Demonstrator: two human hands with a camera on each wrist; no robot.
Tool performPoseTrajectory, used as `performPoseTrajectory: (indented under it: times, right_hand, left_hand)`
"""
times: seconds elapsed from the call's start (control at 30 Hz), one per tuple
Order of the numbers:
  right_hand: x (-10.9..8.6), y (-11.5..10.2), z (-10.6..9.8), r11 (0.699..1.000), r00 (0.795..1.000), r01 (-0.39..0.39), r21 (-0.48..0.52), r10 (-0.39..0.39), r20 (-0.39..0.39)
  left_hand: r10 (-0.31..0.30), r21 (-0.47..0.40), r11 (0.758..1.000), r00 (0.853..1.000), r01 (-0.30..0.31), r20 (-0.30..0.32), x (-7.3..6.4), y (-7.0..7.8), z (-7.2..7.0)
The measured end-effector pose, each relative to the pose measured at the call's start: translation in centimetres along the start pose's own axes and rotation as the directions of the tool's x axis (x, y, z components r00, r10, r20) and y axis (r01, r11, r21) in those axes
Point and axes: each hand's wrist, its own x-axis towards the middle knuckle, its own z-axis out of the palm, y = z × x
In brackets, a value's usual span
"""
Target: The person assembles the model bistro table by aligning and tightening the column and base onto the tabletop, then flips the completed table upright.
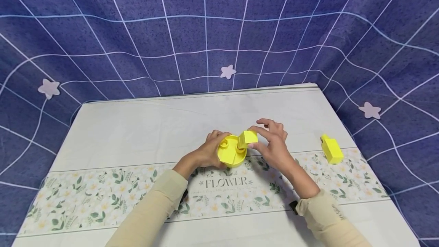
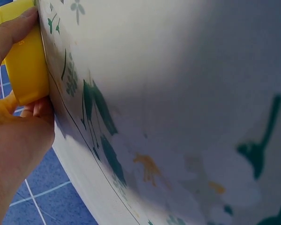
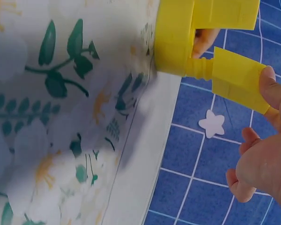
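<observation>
A round yellow plastic base [image 1: 242,159] with raised ring sockets stands on the tabletop. My left hand [image 1: 207,152] grips its rim from the left, thumb and fingers on opposite sides in the left wrist view. One yellow block [image 3: 225,14] rises upright from the base. Between thumb and fingertips my right hand [image 1: 273,146] pinches a second yellow block [image 3: 239,79], tilted, its threaded neck [image 3: 200,68] pointing down at a socket. Whether the thread is engaged cannot be told. An empty ring socket [image 1: 223,143] shows at the base's far left.
Another yellow block with a threaded neck [image 1: 332,150] lies on its side to the right. The white tablecloth [image 1: 137,129] carries a floral band with the word FLOWER. Behind and beside the table hangs a blue gridded curtain [image 1: 185,37] with pale stars.
</observation>
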Motion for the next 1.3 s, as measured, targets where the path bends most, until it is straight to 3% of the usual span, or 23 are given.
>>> performPoseTrajectory:
  times: [0.43, 0.8, 0.97, 1.1, 1.3]
  right_hand:
    - [0.7, -0.1, 1.2, 1.0, 1.0, 0.003, 0.002, -0.003, -0.02]
    - [0.2, 0.2, 3.2, 0.998, 0.998, -0.056, -0.026, 0.055, -0.034]
    - [0.1, 0.2, 2.6, 0.997, 0.996, -0.07, -0.037, 0.072, 0.05]
    - [0.2, 0.4, 1.8, 0.999, 0.99, -0.041, 0.008, 0.04, 0.136]
    - [0.6, 0.9, 2.3, 0.997, 0.994, -0.066, 0.047, 0.062, 0.086]
  left_hand:
    - [0.012, 0.004, 1.0, 1.0, -0.012, 0.007, 0.0, 0.0, 0.1]
    - [-0.008, 0.011, 1.0, 1.0, 0.008, 0.002, 0.1, -0.1, 0.2]
    - [-0.012, 0.009, 1.0, 1.0, 0.012, 0.004, 0.0, 0.1, 0.2]
    - [-0.011, 0.009, 1.0, 1.0, 0.011, 0.009, 0.0, 0.1, 0.1]
    - [-0.005, 0.003, 1.0, 1.0, 0.004, 0.007, 0.0, 0.1, 0.0]
